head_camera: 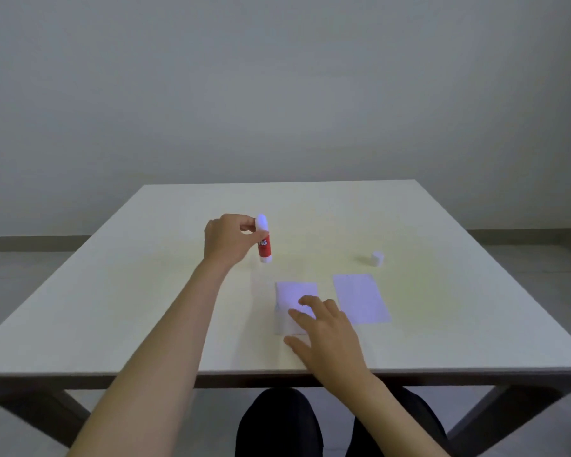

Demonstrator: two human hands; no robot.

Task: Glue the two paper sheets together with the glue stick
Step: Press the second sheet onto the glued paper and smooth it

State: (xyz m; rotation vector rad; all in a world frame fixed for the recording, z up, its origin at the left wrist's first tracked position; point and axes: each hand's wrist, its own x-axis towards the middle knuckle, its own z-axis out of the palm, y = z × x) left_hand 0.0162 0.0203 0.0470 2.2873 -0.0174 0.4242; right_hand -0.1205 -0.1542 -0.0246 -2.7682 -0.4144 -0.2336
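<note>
The left hand pinches the upper part of the glue stick between thumb and fingertips, holding it upright at or just above the table, with the bare forearm stretched forward from the lower left. The right hand lies palm down with fingers spread and loose, grasping nothing, its fingertips pressing on the left paper sheet. The second paper sheet lies flat just beside it on the right, and a small white cap stands farther back.
</note>
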